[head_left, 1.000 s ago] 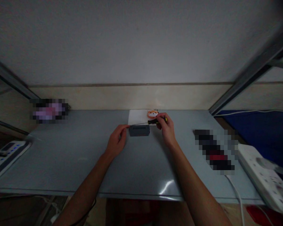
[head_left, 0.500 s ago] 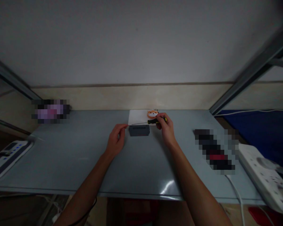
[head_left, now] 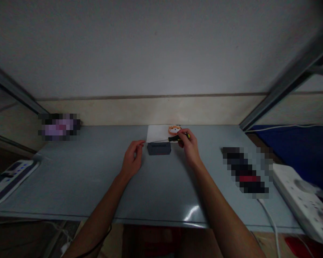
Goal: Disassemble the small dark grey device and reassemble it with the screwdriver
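One screwdriver [head_left: 173,138]: black handle with touches of yellow, in the right hand [head_left: 188,146]; its thin shaft points from there toward the left hand [head_left: 132,157], passing along the grey box's [head_left: 159,149] far top edge (contact too fine to judge).
Right grip: closed on the handle, thumb and fingers pinching it.
Left grip: loosely curled, thumb and forefinger close together; whether they pinch something small, I cannot tell.
Grey box: on the table [head_left: 161,193], between the hands, just right of the left fingertips; a row of slots shows, any lettering too small to read.
White sheet [head_left: 156,132]: beyond the box, ahead of both hands.
Animal face [head_left: 174,130]: round, orange and white, on the sheet, just beyond the right hand.
Dark pixelated item [head_left: 244,170]: right of the right hand, a red patch on it, markings unreadable.
White power strip [head_left: 298,200]: farther right of that hand, print illegible.
Purple pixelated item [head_left: 59,127]: far left of the left hand, markings blurred out.
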Demonstrator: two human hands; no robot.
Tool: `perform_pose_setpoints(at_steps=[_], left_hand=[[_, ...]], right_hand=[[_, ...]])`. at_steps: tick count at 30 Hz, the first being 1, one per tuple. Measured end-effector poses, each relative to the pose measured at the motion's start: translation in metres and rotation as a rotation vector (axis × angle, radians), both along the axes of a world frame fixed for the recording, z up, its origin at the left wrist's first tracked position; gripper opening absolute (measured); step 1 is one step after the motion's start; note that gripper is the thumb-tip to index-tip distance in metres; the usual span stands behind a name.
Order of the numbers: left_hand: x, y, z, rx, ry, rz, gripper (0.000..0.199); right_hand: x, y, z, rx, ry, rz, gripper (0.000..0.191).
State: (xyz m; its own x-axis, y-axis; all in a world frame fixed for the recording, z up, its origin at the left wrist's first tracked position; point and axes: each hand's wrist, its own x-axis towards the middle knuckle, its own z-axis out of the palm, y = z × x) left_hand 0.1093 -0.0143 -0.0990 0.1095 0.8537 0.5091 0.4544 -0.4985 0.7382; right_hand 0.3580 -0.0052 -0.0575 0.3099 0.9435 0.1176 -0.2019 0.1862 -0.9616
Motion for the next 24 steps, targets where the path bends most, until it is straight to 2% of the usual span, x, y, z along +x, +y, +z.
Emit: perform_pose_setpoints(at_steps=[14, 24], left_hand=[[-0.0014, 0.0015, -0.0054, -0.057, -0.019, 0.002, 0.032], [-0.0014, 0.0004, -0.0039, -0.028, -0.006, 0.001, 0.032]], right_hand=[[-0.0023, -0.0001, -0.0005, -0.003, 0.025, 0.008, 0.028], [-0.0026, 0.0016, -0.0043, -0.045, 0.074, -0.006, 0.028]])
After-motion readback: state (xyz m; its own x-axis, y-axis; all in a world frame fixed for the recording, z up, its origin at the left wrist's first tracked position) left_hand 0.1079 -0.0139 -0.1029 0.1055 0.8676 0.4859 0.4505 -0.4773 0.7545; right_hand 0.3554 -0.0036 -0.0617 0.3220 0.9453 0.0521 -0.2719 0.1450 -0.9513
